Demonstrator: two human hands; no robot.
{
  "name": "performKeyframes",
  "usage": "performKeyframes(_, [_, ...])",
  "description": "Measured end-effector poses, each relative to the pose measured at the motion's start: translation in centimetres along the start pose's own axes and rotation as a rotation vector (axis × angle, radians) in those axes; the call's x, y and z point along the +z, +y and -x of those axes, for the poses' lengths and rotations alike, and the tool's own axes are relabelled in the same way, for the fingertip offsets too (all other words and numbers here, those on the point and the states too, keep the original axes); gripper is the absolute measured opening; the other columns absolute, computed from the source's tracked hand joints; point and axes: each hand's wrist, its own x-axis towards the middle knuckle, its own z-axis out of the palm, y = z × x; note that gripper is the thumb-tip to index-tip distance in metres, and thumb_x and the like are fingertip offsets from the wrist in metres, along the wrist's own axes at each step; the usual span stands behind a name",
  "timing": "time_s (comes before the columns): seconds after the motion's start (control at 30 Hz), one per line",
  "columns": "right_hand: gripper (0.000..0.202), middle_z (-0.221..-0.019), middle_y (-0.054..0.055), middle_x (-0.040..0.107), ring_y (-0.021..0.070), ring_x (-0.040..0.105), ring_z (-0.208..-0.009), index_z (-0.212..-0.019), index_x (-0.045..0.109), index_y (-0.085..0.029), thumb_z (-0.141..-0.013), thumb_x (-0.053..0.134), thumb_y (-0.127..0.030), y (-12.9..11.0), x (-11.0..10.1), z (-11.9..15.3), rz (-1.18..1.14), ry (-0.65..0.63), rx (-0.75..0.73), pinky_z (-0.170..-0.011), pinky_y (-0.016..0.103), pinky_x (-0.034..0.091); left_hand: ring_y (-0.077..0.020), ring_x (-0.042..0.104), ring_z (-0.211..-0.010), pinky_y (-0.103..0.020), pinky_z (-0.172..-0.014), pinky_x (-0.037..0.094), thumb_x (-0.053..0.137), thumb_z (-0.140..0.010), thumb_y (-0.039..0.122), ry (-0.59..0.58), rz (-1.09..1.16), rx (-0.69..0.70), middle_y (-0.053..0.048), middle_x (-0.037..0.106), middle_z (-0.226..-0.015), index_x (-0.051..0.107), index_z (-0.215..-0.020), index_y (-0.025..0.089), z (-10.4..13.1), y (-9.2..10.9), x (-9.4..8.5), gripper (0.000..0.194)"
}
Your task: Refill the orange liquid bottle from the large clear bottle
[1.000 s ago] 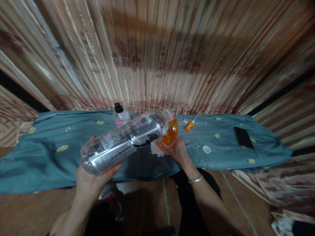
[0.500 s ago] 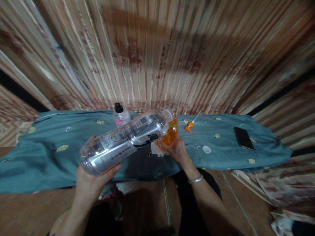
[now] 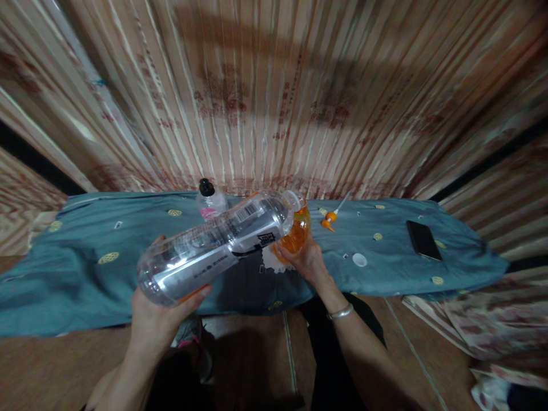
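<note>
My left hand point(image 3: 160, 317) grips the base of a large clear plastic bottle point(image 3: 214, 254) with a silver label, tilted so its neck points up and to the right. Its mouth meets the top of an orange bottle point(image 3: 296, 235); I cannot make out any stream between them. Wrapped round the orange bottle is my right hand point(image 3: 309, 260), which hides part of its side. Beneath that bottle lies a white scalloped sheet point(image 3: 274, 261). An orange pump head point(image 3: 329, 220) with a clear tube lies to the right on the cloth.
Behind the large bottle stands a clear bottle with a black cap point(image 3: 207, 188). A white round cap point(image 3: 359, 260) and a black phone point(image 3: 423, 240) lie on the teal cloth point(image 3: 385, 268). A pleated curtain point(image 3: 265, 103) hangs close behind.
</note>
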Motion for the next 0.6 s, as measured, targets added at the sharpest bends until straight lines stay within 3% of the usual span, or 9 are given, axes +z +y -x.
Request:
performKeyframes(0.23, [0.087,-0.117,0.013,0.083,0.0346,0.083,-0.104,-0.149,0.049,-0.017,-0.077,0.084,-0.051,-0.19,-0.02,0.09,0.018,0.005,0.008,-0.086,0.043,0.068,-0.0462,0.066,-0.134,-0.066,-0.120,0.043,0.094,-0.041,0.045,0.023,0.005,0.017,-0.024,0.068,-0.146,0.059,-0.144,0.013,0.27,0.10,-0.21,0.113])
performKeyframes(0.43, [0.081,-0.119,0.012,0.082,0.0347,0.082,-0.106,-0.145,0.050,-0.019,-0.077,0.085,-0.046,-0.49,-0.18,0.08,0.000,0.005,0.023,-0.089,0.046,0.068,-0.0449,0.068,-0.131,-0.066,-0.119,0.044,0.095,-0.047,0.045,-0.026,-0.026,0.048,-0.025,0.071,-0.140,0.053,-0.152,0.008,0.17,-0.25,-0.43,0.120])
performKeyframes(0.6, [0.081,-0.117,0.011,0.083,0.0340,0.082,-0.106,-0.147,0.049,-0.021,-0.079,0.084,-0.047,-0.73,-0.19,0.25,-0.024,0.009,0.028,-0.088,0.045,0.068,-0.0438,0.076,-0.115,-0.063,-0.105,0.058,0.094,-0.045,0.045,0.003,0.002,0.042,-0.024,0.077,-0.128,0.058,-0.148,0.007,0.06,-0.15,-0.25,0.116])
